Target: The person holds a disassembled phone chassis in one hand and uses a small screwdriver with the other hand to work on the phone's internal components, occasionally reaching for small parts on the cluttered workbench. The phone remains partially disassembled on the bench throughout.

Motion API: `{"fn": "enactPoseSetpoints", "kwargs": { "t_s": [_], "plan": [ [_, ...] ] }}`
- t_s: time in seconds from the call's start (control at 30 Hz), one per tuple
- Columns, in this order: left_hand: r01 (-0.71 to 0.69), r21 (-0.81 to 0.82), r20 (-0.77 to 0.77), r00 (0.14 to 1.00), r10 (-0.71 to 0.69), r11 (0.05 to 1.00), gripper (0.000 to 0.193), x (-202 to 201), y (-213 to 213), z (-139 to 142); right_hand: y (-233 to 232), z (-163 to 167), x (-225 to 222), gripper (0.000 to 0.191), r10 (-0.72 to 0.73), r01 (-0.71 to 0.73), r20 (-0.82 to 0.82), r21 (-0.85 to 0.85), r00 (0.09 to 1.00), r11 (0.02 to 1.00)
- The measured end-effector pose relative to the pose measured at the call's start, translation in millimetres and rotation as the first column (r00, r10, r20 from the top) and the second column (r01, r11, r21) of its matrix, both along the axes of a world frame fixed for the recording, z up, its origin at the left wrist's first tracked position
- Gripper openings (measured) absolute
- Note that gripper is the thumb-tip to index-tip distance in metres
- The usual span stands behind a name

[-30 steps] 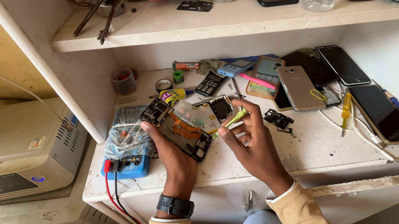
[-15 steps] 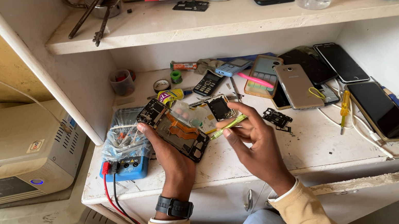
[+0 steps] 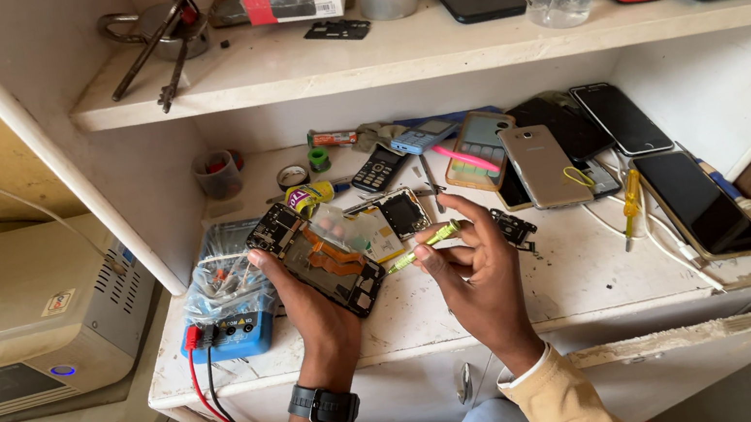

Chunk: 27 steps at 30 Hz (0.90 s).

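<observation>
Left hand (image 3: 312,313) has its fingers wrapped around an opened black smartphone with its back cover off (image 3: 316,259), held tilted just above the scuffed white workbench (image 3: 591,279). Right hand (image 3: 477,270) pinches a small yellow-green screwdriver (image 3: 420,247), tip aimed at the phone's exposed boards. Blue multimeter (image 3: 230,324) sits just left.

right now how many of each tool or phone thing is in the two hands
opened phone in left hand: 1
green screwdriver in right hand: 1
total: 2
</observation>
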<state>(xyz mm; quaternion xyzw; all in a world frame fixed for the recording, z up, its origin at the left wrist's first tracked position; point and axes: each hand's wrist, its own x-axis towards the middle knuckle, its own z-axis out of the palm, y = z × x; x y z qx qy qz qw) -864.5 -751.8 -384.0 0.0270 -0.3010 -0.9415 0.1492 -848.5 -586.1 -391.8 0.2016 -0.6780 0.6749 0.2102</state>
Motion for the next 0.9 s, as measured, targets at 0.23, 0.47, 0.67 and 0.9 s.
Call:
{"fn": "enactPoseSetpoints", "kwargs": {
  "t_s": [0.23, 0.47, 0.67, 0.9],
  "plan": [
    [-0.018, -0.022, -0.017, 1.000, 0.017, 1.000, 0.074, -1.3, -1.5, 0.8, -2.9, 5.1, -2.2, 0.052, -0.031, 0.027, 0.040, 0.103, 0.999, 0.994],
    [-0.016, -0.006, -0.029, 0.999, 0.015, 1.000, 0.076, -5.3, -3.6, -1.6, -5.6, 5.7, -4.0, 0.050, -0.121, 0.106, 0.148, 0.111, 0.982, 0.988],
    [-0.041, -0.034, -0.014, 0.999, 0.040, 0.999, 0.076, -6.9, -5.3, -0.7, -4.8, 1.3, -7.5, 0.057, -0.068, 0.062, 0.060, 0.098, 0.996, 0.993],
    [-0.020, -0.004, 0.003, 1.000, 0.020, 1.000, 0.076, -7.5, -5.9, -1.9, -7.5, 4.3, -6.2, 0.055, -0.070, 0.063, 0.055, 0.114, 0.996, 0.991]
  ]
}}
